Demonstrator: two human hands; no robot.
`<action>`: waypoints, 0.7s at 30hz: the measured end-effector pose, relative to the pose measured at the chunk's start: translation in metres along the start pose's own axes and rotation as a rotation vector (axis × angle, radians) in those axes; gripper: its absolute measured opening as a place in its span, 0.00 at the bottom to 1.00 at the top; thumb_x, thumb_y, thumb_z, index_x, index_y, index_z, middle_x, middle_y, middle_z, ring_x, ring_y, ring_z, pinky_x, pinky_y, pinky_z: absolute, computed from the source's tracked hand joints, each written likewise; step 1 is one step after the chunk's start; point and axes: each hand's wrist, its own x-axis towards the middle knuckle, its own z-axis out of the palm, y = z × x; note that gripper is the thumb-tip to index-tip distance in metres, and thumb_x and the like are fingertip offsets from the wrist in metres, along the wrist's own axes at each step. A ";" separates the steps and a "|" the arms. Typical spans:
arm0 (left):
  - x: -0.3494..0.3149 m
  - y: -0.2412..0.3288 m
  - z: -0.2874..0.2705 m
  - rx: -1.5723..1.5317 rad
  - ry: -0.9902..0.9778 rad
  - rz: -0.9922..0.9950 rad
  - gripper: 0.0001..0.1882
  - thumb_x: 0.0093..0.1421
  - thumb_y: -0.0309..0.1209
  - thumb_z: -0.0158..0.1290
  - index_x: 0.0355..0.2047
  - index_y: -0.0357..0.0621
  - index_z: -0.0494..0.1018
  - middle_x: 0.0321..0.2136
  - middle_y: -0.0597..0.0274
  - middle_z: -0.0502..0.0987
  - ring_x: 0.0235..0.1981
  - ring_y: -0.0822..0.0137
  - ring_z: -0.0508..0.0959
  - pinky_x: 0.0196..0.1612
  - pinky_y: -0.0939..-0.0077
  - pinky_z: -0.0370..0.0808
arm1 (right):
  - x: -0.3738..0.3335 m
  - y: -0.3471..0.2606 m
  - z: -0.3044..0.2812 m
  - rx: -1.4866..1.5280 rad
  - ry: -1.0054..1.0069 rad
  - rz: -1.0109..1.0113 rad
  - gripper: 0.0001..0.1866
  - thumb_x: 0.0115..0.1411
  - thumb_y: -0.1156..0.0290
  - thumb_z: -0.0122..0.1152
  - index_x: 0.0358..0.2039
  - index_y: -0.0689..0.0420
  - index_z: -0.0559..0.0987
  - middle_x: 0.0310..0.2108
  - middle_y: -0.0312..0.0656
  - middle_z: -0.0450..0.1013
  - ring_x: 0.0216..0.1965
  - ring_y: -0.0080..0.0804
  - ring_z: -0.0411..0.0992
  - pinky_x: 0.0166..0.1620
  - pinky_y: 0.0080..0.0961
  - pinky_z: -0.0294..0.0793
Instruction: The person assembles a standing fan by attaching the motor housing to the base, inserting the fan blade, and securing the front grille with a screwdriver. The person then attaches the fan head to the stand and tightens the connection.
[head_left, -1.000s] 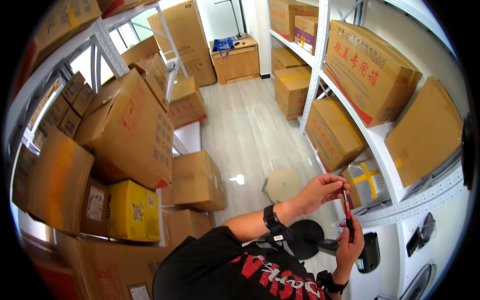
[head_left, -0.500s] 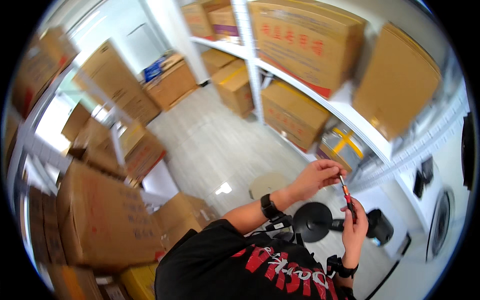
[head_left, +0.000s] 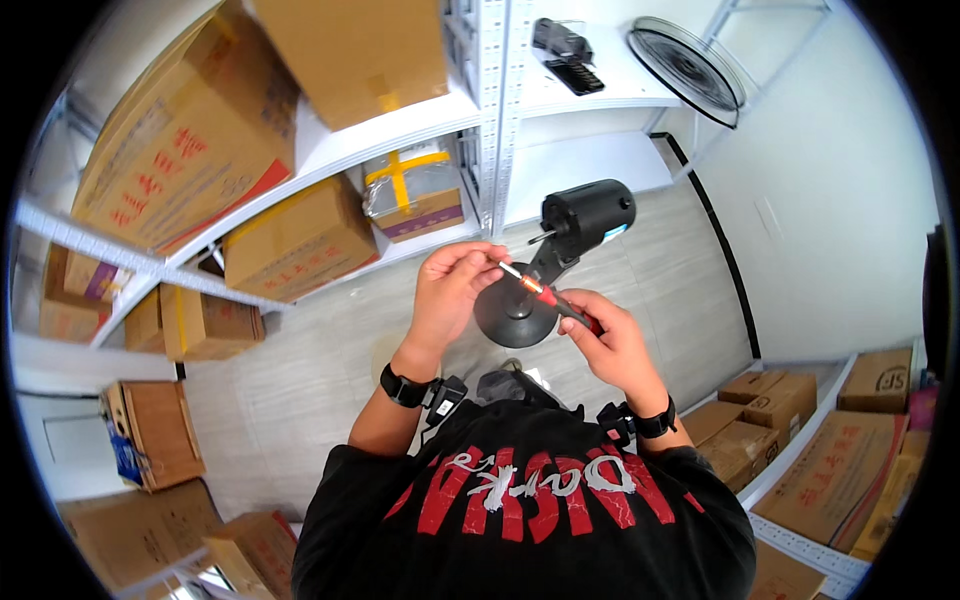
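Observation:
My right hand is closed round the handle of a red-and-black screwdriver, whose metal shaft points up and to the left. At that tip, my left hand pinches with thumb and fingertips; whether a separate bit or screw sits there is too small to tell. Just beyond the hands stands a black fan motor unit, its bare metal spindle facing left. It is joined by a tilted neck to a round black base on the floor, which the screwdriver and my left fingers partly overlap.
A round black fan grille and small black parts rest on the white shelf ahead. Cardboard boxes fill the shelving at left, and more boxes are at lower right. A white wall bounds the right.
My view has swung to the right, bringing the fan unit and the far shelf into the middle. Both hands keep hold of the screwdriver, left at its tip and right at its handle.

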 end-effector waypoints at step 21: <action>0.072 -0.019 0.012 -0.011 -0.232 -0.226 0.08 0.69 0.26 0.49 0.45 0.42 0.76 0.44 0.55 0.80 0.47 0.60 0.80 0.47 0.73 0.78 | 0.008 0.033 -0.019 -0.043 0.293 -0.190 0.17 0.60 0.75 0.63 0.51 0.60 0.78 0.40 0.46 0.78 0.31 0.35 0.76 0.35 0.27 0.74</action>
